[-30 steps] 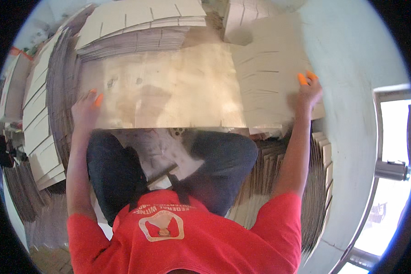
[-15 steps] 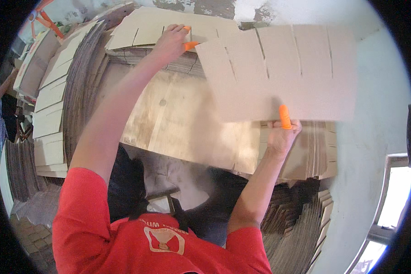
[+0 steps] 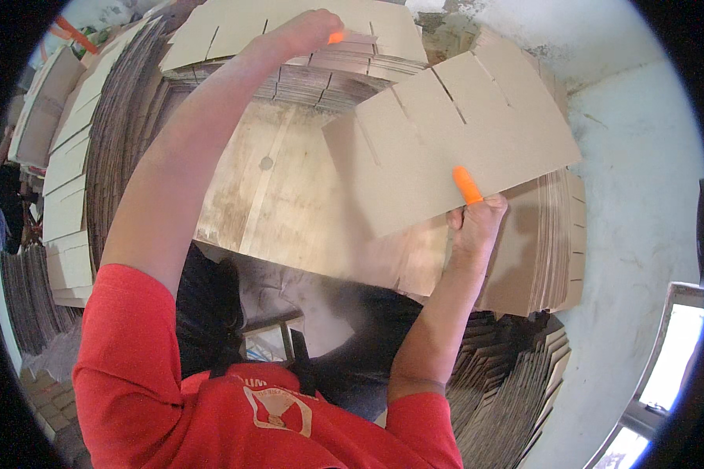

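Note:
My right hand grips a slotted cardboard sheet by its near edge. An orange finger cot covers the thumb, which lies on top of the sheet; the other fingers are mostly under it. The sheet is tilted, its slots along the far side. At the back, my left hand reaches over a stack of slotted sheets, fingers bent down and closed at the front part of a top sheet. One orange-covered fingertip shows there; the other fingertips are hidden.
A wooden board lies between the stacks. Another row of cardboard sheets stands on the left, and a stack sits at the right under the held sheet. More sheets are lower right. A pale wall borders the right side.
The held sheet has turned clockwise and tilted over the right-hand stack, its left corner now away from my left hand. My left hand has moved up and right over the back stack.

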{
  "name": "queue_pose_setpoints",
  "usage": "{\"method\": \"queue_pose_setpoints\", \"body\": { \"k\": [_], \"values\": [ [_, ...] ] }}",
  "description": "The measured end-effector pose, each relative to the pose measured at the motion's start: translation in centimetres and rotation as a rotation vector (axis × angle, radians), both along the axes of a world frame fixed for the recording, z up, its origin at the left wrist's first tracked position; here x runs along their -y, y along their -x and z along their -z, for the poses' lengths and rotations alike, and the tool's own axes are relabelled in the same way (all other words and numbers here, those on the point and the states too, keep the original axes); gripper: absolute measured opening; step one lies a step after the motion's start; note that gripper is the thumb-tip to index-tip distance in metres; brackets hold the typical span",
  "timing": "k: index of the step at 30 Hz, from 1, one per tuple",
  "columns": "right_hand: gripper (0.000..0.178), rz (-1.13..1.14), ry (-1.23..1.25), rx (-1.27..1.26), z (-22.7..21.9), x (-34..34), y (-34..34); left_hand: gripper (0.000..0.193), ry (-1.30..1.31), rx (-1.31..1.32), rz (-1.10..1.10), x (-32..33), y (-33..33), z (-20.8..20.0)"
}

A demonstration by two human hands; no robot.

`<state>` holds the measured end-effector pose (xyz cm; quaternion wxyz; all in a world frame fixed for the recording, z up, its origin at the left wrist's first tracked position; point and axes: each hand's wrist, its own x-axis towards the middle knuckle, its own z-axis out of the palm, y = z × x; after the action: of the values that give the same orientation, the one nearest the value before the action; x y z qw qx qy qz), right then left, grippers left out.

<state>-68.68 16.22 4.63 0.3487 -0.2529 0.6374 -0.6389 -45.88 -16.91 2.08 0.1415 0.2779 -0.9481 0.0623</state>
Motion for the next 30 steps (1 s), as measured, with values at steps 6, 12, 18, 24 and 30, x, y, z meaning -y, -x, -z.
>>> {"method": "queue_pose_setpoints", "body": {
  "k": [6,12,18,24,30],
  "values": [
    [0.021,-0.009,0.086,0.054,-0.5,0.1,-1.4,0.031,0.157,-0.027,-0.070,-3.6,0.8,-0.2],
    [0.022,0.120,0.134,0.027,-0.2,0.2,-1.4,0.033,0.534,-0.077,0.118,-7.7,-0.1,-1.5],
    [0.027,0.144,0.157,-0.064,-1.5,0.0,-2.2,0.022,0.574,0.092,0.134,-11.0,-0.6,-0.6],
    [0.016,0.150,0.283,-0.132,0.1,0.4,-2.2,0.022,0.545,0.039,0.219,-14.2,-1.5,-0.3],
    [0.031,0.119,0.236,-0.108,-0.2,0.1,-2.0,0.039,0.421,0.133,0.268,-18.1,-2.4,0.3]
  ]
}}
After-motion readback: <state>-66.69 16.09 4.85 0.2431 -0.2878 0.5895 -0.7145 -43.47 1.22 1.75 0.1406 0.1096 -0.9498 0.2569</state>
